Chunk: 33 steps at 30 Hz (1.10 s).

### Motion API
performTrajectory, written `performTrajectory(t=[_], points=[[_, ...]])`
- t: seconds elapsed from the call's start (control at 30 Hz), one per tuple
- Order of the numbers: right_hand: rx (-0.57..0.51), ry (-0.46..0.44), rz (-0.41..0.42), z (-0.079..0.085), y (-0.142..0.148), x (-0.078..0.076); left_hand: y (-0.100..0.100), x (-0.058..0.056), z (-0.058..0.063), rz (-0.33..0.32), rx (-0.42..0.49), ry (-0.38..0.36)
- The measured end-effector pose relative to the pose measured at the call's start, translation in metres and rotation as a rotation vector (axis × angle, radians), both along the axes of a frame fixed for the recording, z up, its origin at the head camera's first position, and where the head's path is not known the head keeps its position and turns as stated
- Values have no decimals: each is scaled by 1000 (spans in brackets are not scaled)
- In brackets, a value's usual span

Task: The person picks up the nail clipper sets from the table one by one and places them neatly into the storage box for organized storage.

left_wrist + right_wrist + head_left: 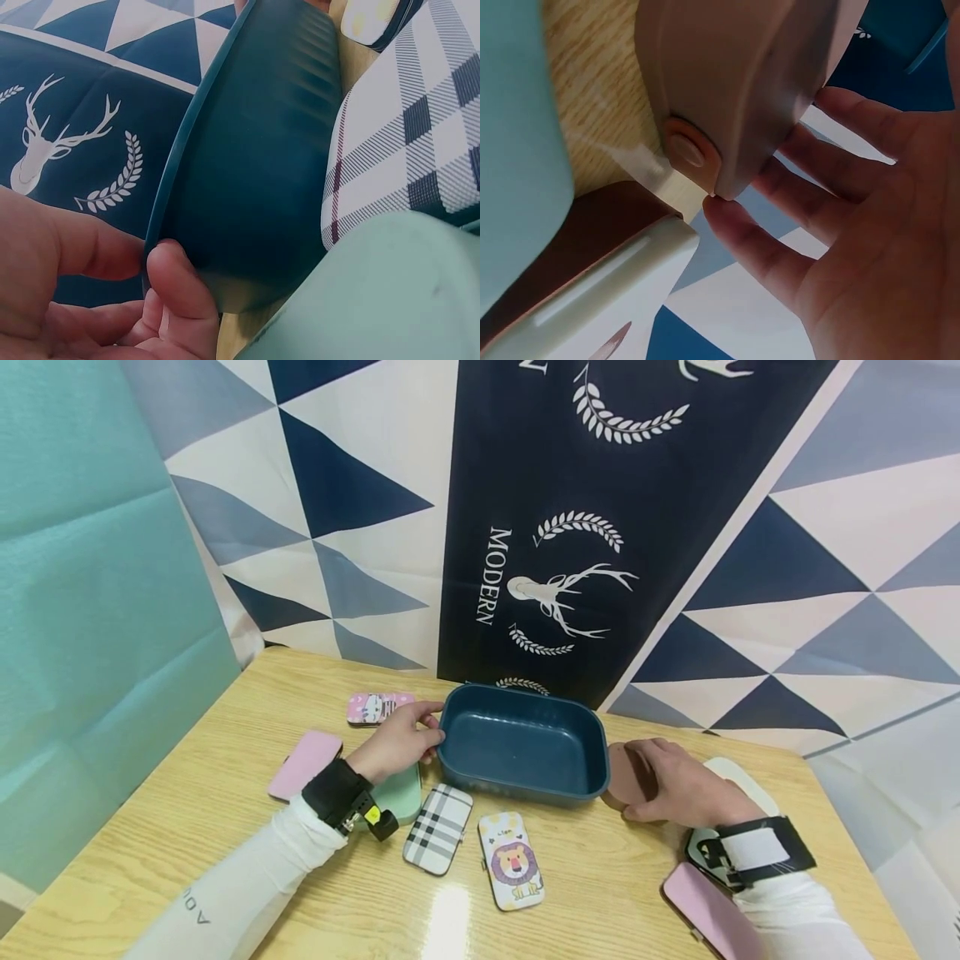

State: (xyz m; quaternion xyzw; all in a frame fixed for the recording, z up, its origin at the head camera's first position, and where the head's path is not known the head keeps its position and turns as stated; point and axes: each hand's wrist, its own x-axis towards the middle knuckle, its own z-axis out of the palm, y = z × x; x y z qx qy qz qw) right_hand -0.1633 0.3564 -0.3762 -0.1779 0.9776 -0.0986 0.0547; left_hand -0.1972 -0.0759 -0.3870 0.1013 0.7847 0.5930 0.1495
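Note:
A dark blue plastic bin (525,743) stands on the table against the wall. My left hand (401,739) pinches its left rim between thumb and fingers, as the left wrist view shows. My right hand (675,781) grips a brown case (624,777) just right of the bin, fingers along its far side and thumb toward the near side. In the right wrist view a small oval button (688,150) shows at the case's end. Below the left hand lies a mint green case (401,795), partly hidden by the wrist. Next to it rests a plaid case (438,828).
A lion-print case (512,860) lies in front of the bin. Pink cases lie at the left (306,764) and near right (708,910); a pink cartoon-print case (371,707) is behind the left hand. A pale case (742,781) sits beyond the right wrist. The patterned wall closes the back.

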Motion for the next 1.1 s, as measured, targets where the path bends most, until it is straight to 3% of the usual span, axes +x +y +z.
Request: performTrajectory(t=[0.27,1.1], points=[[-14,25,0,6,6,2,0,0,-1,1,19,-8],[36,190,54,59,-6,0,0,-1,0,-16,0,-3]])
